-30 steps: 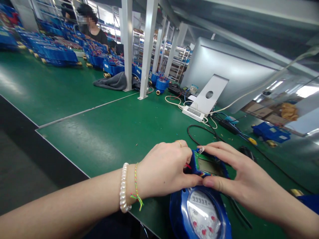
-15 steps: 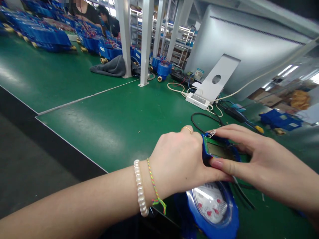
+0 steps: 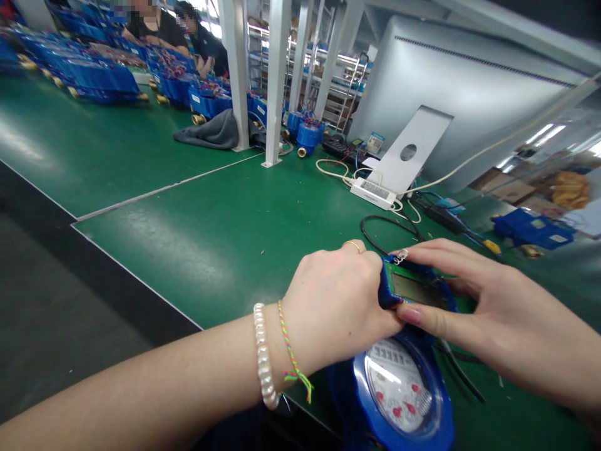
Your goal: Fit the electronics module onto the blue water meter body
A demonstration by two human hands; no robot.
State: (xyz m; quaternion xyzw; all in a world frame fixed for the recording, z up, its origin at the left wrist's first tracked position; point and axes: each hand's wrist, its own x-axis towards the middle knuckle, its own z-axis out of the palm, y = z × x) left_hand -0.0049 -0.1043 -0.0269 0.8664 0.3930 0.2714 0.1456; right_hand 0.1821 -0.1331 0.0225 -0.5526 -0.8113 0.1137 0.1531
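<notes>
Two hands are working on one blue water meter (image 3: 399, 388) at the near edge of the green table (image 3: 225, 238). Your left hand (image 3: 338, 307) is closing its fingers against the left side of the meter's blue electronics module (image 3: 413, 288), which is sitting on top of the meter just behind the round dial. Your right hand (image 3: 488, 307) is lying over the module from the right, its fingers pinched on it: forefinger along the far edge, thumb pressed on the near edge. Compared with a second ago, both hands are sitting tighter on the module; the left hand is now covering the red wires that were showing at its left side, and the thumb is pressing lower on the near edge. Judgement: the module is being pressed down onto the meter body, and seating looks nearly complete. A black cable (image 3: 389, 225) is looping just behind the hands. A monitor (image 3: 469, 94) is standing farther back, with other people working among blue meters (image 3: 94, 75) well apart at the far left.
</notes>
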